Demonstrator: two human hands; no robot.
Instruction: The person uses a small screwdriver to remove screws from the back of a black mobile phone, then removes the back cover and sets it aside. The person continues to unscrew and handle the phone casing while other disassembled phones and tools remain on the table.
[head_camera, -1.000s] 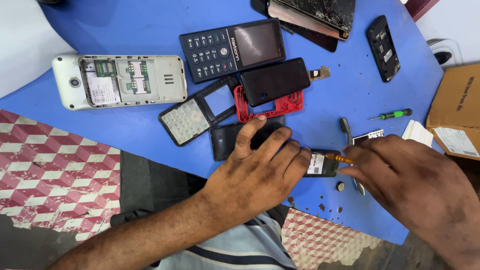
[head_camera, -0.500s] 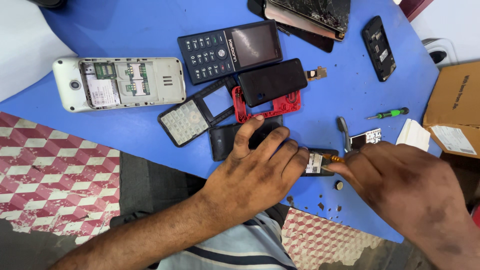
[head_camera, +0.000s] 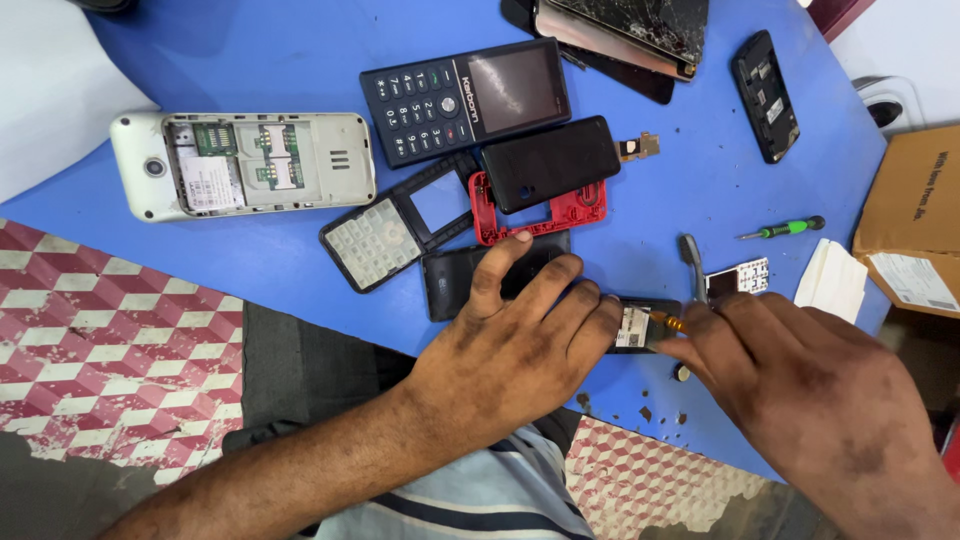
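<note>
At the bottom of the frame, the person's left hand lay flat on the blue table, fingers spread, with the fingertips pressing down a small black phone body just right of centre. The index finger reached up across a black back cover towards a red frame. The right hand, at lower right, pinched a small tool with an orange tip between thumb and fingers, the tip touching the open phone body. Just above that hand lay a pair of tweezers, a small white keypad and a folded white cloth. A green screwdriver sat a little farther up, near the table's right edge, beside a cardboard box. In the middle of the frame a black front panel with a pale keypad lay beside the red frame, on which a black slab phone rested. Farther up were a dark blue keypad phone and, at left, a white phone with its back open. At the top edge lay a phone with a cracked screen, and at upper right a black circuit part.
</note>
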